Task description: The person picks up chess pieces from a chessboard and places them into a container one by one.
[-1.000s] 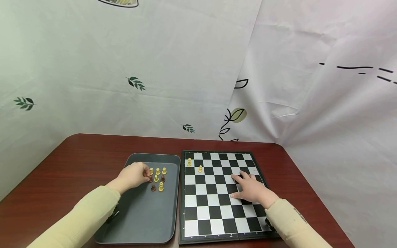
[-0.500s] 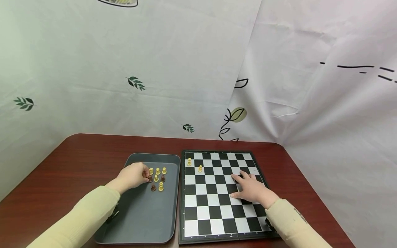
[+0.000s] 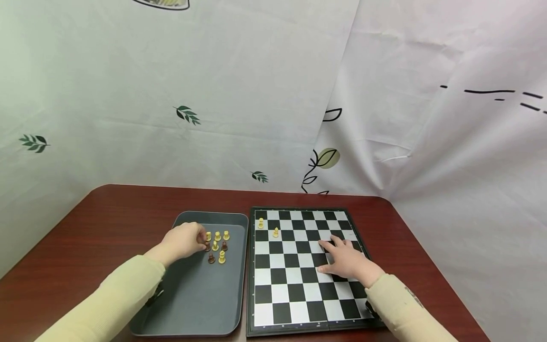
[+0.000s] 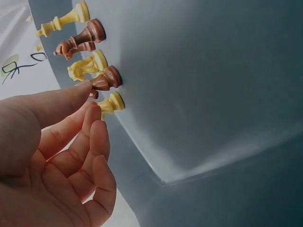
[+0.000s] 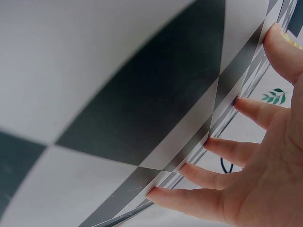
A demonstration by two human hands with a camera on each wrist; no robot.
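Over the grey tray (image 3: 198,299), my left hand (image 3: 183,242) pinches a brown chess piece (image 4: 109,78) near its top between thumb and index finger. Its head is partly hidden by the fingers, and its base is at the tray floor. Close by stand a yellow knight (image 4: 90,65), a taller yellow piece (image 4: 66,19) and another brown piece (image 4: 87,35). Spread wide, my right hand (image 3: 347,260) rests its fingertips on the right side of the chessboard (image 3: 286,275). It holds no piece.
Two yellow pieces stand on the board's far left, one a pawn-like piece (image 3: 276,232), the other a taller piece (image 3: 261,223). Tray and board lie side by side on a red-brown table (image 3: 128,213). A patterned white cloth (image 3: 256,95) hangs behind.
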